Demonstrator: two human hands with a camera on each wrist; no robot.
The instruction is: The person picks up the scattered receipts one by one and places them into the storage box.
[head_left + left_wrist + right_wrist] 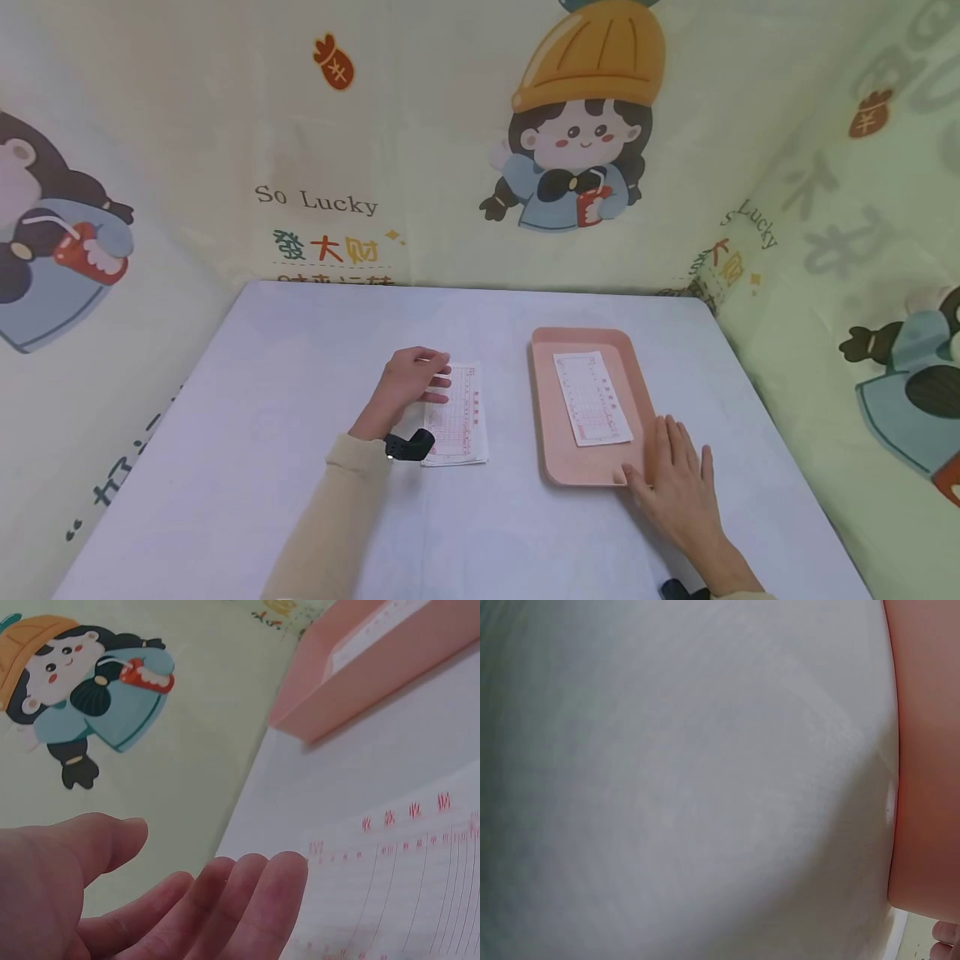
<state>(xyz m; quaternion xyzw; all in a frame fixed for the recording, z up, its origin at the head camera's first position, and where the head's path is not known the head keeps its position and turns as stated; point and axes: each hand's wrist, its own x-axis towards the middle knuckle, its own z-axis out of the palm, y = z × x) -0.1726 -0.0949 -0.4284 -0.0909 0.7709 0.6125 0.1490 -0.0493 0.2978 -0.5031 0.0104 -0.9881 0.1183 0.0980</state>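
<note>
1. Head: slip stack (461, 425) lies below your left hand (408, 379), fingers loosely bent. Tray (585, 472) is just left of your right hand (678, 492), straight-fingered, gripping nothing; one slip (592, 400) inside. Risks: a dragging left fingertip skews the stack; a right-hand push shifts the tray.
2. Left wrist: thumb and fingers apart, nothing held; head masks that gap.
3. Right wrist: mostly blurred pale surface (727, 780); can't confirm tray contact.

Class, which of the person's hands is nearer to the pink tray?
Right. The right hand is at the near right corner of the pink tray. The left hand is farther away, left of the tray, by the printed slips.
</note>
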